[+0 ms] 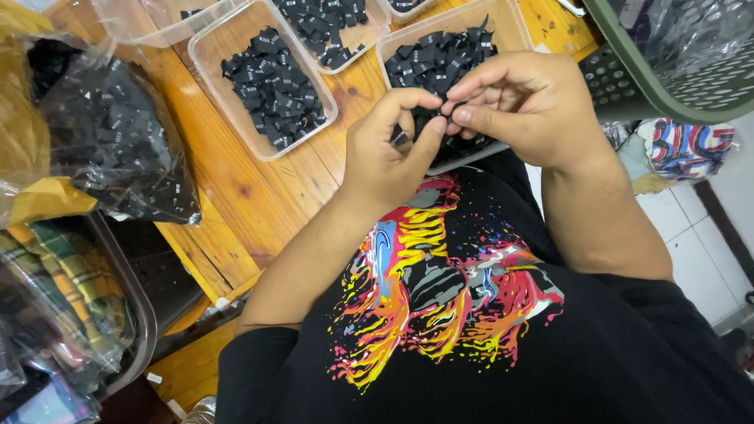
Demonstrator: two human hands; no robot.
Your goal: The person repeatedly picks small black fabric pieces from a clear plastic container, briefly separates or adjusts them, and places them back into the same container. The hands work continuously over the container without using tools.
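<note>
My left hand (389, 149) and my right hand (518, 102) meet at the near edge of a clear plastic tray (518, 20) full of small black fabric labels (436, 55). Together the fingertips pinch a small black label (444, 116) between thumbs and forefingers. A second label shows under the left fingers (400, 137). Both hands hover over the tray's near rim, just above my black shirt with a bright splash print (440, 283).
Another clear tray of black labels (271, 82) lies to the left on the wooden table (236, 188), with more trays behind. A clear bag of black labels (118, 141) sits far left. A green perforated basket (667, 71) stands at the right.
</note>
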